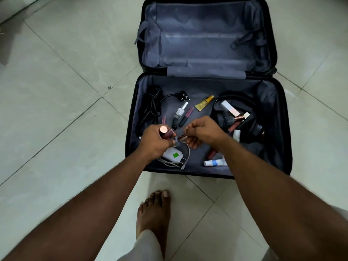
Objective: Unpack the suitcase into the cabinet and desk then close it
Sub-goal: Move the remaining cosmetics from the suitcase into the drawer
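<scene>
A black suitcase [282,129] lies open on the floor, its far half bare grey lining. In the near half lie a black power cable [152,104], a nail polish bottle [180,110], a yellow tube [204,103], black headphones [244,121], a white charger [172,154] with its cable, a white tube [214,162] and several lip glosses. My left hand [154,142] grips a dark red cosmetic bottle with a copper cap [34,131]. My right hand [203,131] pinches a thin lip gloss [181,137] close beside the left hand.
Pale floor tiles [66,91] surround the suitcase on all sides. My bare foot [154,213] stands on the tiles just in front of the suitcase's near edge.
</scene>
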